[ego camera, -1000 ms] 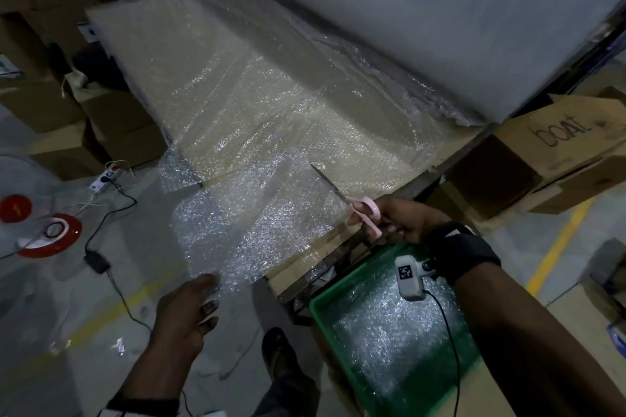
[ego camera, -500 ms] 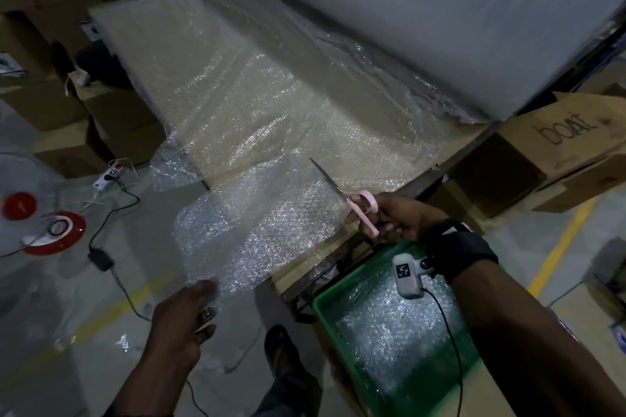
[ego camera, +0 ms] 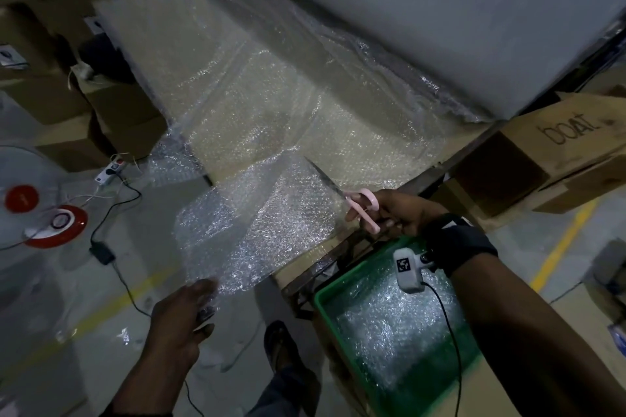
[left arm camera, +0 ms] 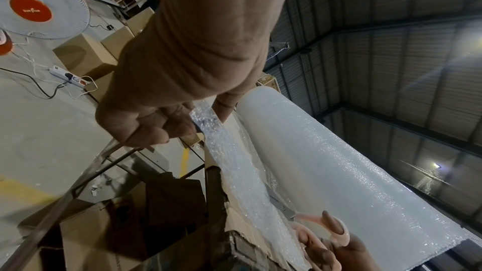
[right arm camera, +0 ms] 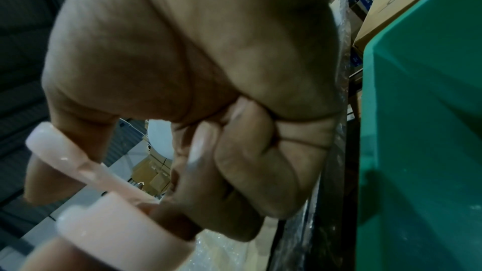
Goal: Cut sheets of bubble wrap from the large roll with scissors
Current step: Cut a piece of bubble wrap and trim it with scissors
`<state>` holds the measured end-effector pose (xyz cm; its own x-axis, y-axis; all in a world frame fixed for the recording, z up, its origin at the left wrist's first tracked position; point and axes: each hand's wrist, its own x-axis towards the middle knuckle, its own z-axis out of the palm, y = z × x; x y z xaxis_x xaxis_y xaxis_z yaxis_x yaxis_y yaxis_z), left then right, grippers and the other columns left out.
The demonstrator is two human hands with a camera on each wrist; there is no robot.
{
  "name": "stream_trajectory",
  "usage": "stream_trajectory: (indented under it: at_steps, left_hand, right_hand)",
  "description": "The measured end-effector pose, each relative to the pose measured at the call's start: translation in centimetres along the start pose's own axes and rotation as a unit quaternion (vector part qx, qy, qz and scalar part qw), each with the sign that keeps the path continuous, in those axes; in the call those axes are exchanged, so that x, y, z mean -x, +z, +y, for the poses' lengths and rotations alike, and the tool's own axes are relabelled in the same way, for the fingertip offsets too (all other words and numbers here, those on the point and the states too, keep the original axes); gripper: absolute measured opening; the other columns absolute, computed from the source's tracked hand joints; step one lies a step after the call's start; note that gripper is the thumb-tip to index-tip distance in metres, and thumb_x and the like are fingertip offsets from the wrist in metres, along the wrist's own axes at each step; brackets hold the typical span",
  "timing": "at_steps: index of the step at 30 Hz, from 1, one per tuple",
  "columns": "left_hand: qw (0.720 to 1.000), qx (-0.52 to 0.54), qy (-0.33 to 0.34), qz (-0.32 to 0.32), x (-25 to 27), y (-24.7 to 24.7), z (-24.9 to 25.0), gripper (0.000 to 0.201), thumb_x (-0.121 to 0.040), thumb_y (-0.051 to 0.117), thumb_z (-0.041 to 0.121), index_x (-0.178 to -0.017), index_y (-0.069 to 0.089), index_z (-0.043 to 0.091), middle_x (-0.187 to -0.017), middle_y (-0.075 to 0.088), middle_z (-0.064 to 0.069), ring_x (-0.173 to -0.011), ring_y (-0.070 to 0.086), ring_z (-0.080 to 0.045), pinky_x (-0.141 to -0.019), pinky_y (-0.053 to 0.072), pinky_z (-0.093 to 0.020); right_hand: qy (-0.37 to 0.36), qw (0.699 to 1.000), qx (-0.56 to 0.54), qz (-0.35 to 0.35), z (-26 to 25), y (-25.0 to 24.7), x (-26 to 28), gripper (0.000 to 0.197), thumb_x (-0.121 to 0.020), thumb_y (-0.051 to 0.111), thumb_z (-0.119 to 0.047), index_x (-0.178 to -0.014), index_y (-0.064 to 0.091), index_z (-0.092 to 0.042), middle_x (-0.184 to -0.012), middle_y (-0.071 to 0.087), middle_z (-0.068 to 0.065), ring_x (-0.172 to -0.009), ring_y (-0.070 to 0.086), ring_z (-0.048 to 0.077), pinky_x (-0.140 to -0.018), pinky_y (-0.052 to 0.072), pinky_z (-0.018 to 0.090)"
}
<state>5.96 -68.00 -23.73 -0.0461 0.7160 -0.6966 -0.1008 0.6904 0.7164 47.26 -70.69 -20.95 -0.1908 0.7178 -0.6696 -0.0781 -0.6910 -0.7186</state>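
A large roll of bubble wrap (ego camera: 423, 10) lies along the back of the table, its loose end spread flat over the table top (ego camera: 257, 105). A strip of bubble wrap (ego camera: 257, 227) hangs off the table's front edge. My left hand (ego camera: 189, 308) pinches the strip's lower corner below the table edge; the left wrist view shows thumb and fingers on the bubble wrap strip (left arm camera: 208, 129). My right hand (ego camera: 396, 213) grips pink-handled scissors (ego camera: 359, 205) at the strip's right side, blades pointing up and left over the wrap. The pink scissor handles (right arm camera: 86, 193) ring my fingers.
A green crate (ego camera: 342, 281) holding cut bubble wrap stands below my right arm. Cardboard boxes (ego camera: 559, 152) sit to the right, more boxes (ego camera: 111, 118) to the left. A floor fan (ego camera: 30, 206), a power strip (ego camera: 110, 171) and cables lie on the floor at left. My foot (ego camera: 281, 349) is below.
My left hand has drawn the strip's corner slightly lower and nearer. The right hand with the scissors has shifted a little to the left and up.
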Motion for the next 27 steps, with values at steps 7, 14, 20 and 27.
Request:
stream_trajectory:
  at_steps: [7, 14, 20, 27]
  left_hand:
    - [1.0, -0.002, -0.001, 0.009, -0.1, -0.5, -0.1, 0.019, -0.087, 0.082, 0.018, -0.104, 0.074, 0.015, -0.091, 0.067, -0.005, -0.079, 0.058, -0.024, -0.071, 0.043, -0.034]
    - [1.0, -0.005, 0.0, 0.013, -0.5, -0.5, -0.2, 0.016, -0.087, 0.082, 0.019, -0.1, 0.074, 0.015, -0.093, 0.068, -0.005, -0.079, 0.059, -0.024, -0.072, 0.043, -0.034]
    - [1.0, -0.001, -0.001, 0.017, -0.4, -0.7, -0.6, 0.016, -0.087, 0.083, 0.019, -0.099, 0.073, 0.017, -0.091, 0.067, -0.005, -0.079, 0.059, -0.024, -0.071, 0.043, -0.034]
    - [1.0, 0.003, 0.004, 0.021, -0.3, -0.7, -0.6, 0.02, -0.086, 0.083, 0.019, -0.104, 0.073, 0.017, -0.089, 0.067, -0.003, -0.079, 0.058, -0.023, -0.071, 0.042, -0.034]
  right_hand:
    - [-0.032, 0.999, -0.03, -0.007, -1.0, 1.0, -0.4, 0.081, -0.069, 0.085, -0.058, -0.118, 0.063, 0.003, -0.059, 0.052, 0.007, -0.035, 0.028, 0.003, -0.032, 0.018, 0.011]
    - [-0.036, 0.999, 0.005, 0.016, -0.6, 0.7, -0.2, 0.065, -0.077, 0.074, -0.029, -0.124, 0.062, 0.015, -0.064, 0.052, 0.014, -0.036, 0.031, 0.005, -0.034, 0.023, 0.013]
    - [-0.02, 0.999, -0.03, -0.008, -1.0, 1.1, -0.1, 0.064, -0.083, 0.071, -0.033, -0.125, 0.056, 0.013, -0.061, 0.054, 0.008, -0.035, 0.034, 0.003, -0.03, 0.026, 0.013]
    - [-0.003, 0.996, -0.088, -0.023, -1.2, 0.8, -1.7, 0.059, -0.077, 0.08, -0.034, -0.119, 0.063, 0.004, -0.072, 0.043, 0.008, -0.036, 0.028, 0.004, -0.031, 0.024, 0.012]
